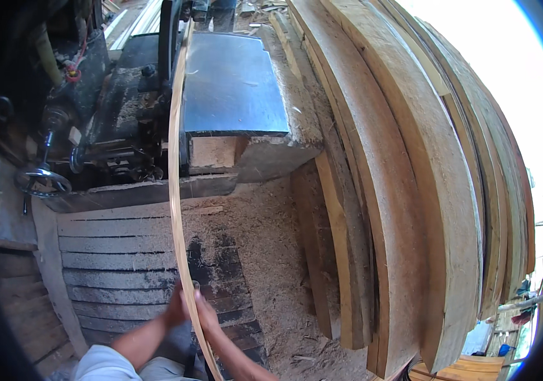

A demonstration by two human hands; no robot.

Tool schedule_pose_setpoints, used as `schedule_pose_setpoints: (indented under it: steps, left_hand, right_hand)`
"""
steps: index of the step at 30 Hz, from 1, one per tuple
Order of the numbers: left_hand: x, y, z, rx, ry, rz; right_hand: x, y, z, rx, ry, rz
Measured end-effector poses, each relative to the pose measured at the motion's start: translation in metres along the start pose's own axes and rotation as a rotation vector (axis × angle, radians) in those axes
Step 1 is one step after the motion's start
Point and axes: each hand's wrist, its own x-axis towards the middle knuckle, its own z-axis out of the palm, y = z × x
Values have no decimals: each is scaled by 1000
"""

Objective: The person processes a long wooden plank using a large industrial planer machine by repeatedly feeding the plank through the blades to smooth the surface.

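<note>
A long, narrow wooden board, pale and standing on edge, runs from the lower edge of the view up along the left side of a steel machine table. My left hand grips the board from its left side, partly hidden behind it. Opposite, my right hand is closed against the board's right face. Both hands are low in the view, well short of the machine table. The far end of the board passes beside a dark upright machine part.
Thick timber planks lean in a large stack on the right. A shiny handwheel sticks out from the dark machinery on the left. Sawdust covers the slatted floor and the concrete base below the steel table.
</note>
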Motion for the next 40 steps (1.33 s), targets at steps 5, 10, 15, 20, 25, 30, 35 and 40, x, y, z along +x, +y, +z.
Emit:
schedule_pose_setpoints:
  steps: [5,10,15,20,25,30,35,40]
  left_hand:
    - [-103,-87,45,-406,-321,-349]
    - [0,-3,41,-447,-83,-197]
    - [120,123,0,-69,-91,124]
    - [160,181,-29,-490,489,89]
    - [91,96,-50,-350,329,-348]
    - [104,133,-61,-719,384,-113]
    - [168,227,-68,-968,412,85]
    - [231,243,-93,-1416,333,115]
  right_hand:
    - [42,-160,24,33,26,-205]
    - [17,-202,16,13,-123,-626]
    - [-49,-106,-24,-361,-54,-878]
    - [-34,-169,20,-110,-50,-504]
    - [55,-303,58,-50,265,-710]
    - [80,-365,39,109,-474,-656]
    - [109,-141,-34,-311,-456,-270]
    - [70,296,-182,-1138,-183,-782]
